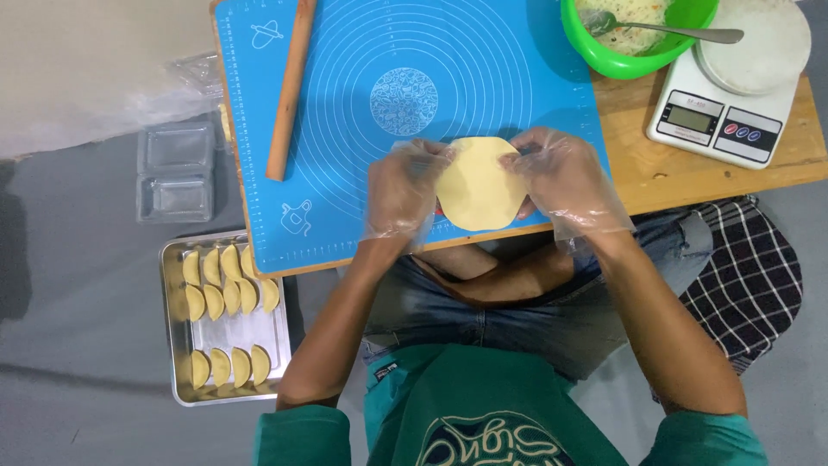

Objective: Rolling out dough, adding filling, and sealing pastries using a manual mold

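A: Centre of the figure: a round, pale yellow dough disc (477, 183), held flat just above the near edge of the blue silicone mat (362, 173). What grips it?

B: Both hands, each in a loose clear plastic glove. The left hand (404, 192) pinches the disc's left rim between fingers and thumb; the right hand (559, 177) pinches the right rim the same way. Neither palm is pressed to the dough.

A: How is this handling done well?

B: In my judgement, by keeping the grip light and at the rim only, so the disc stays even and round, and by supporting both sides equally so the centre does not sag or stretch.

A: And around the disc?

B: On the mat, far left, lies a wooden rolling pin (290, 86). Beyond the mat's far right corner stands a green bowl (595, 47) of pale shredded filling with a metal spoon (681, 33) resting in it, and just beside it a white kitchen scale (729, 108) carrying a round pale stack. Below the table's left side, a metal tray (226, 332) holds rows of folded half-moon dumplings (228, 289); clear plastic containers (175, 171) sit beyond it.
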